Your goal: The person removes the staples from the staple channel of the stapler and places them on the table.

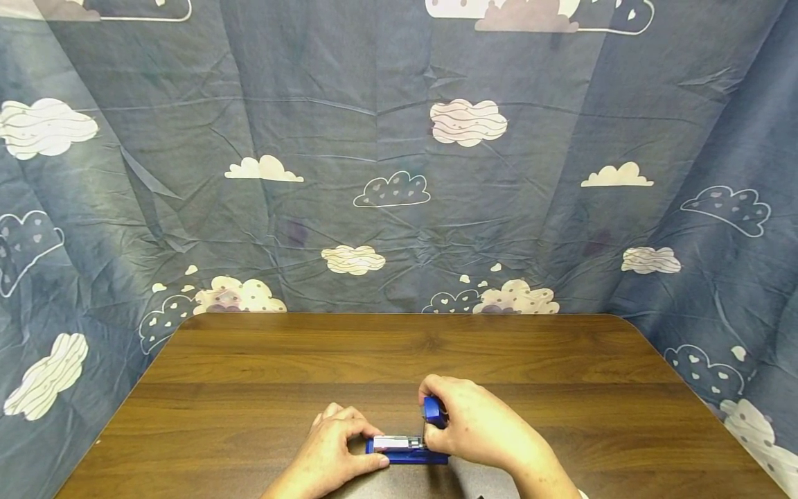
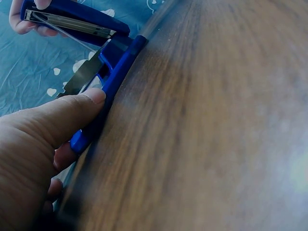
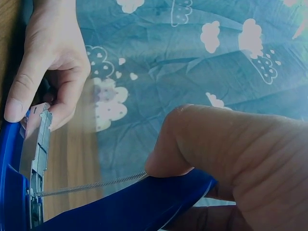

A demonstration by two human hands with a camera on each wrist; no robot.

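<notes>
A blue stapler lies opened on the wooden table, its base (image 1: 413, 458) flat and its top cover (image 1: 431, 410) swung up at the right end. The metal staple magazine (image 3: 40, 144) runs along the base, and a thin coil spring (image 3: 91, 186) stretches from it to the raised cover. My left hand (image 1: 339, 447) pinches the base's left end, thumb (image 2: 91, 98) on the near side and fingers partly hidden beyond it. The cover sits in the grip of my right hand (image 1: 480, 424), whose thumb and fingers wrap around it. Whether staples lie inside the magazine is hard to tell.
The brown wooden table (image 1: 299, 353) extends beyond both hands to its rounded far corners. Behind and beside it hangs a dark blue curtain (image 1: 337, 138) printed with clouds.
</notes>
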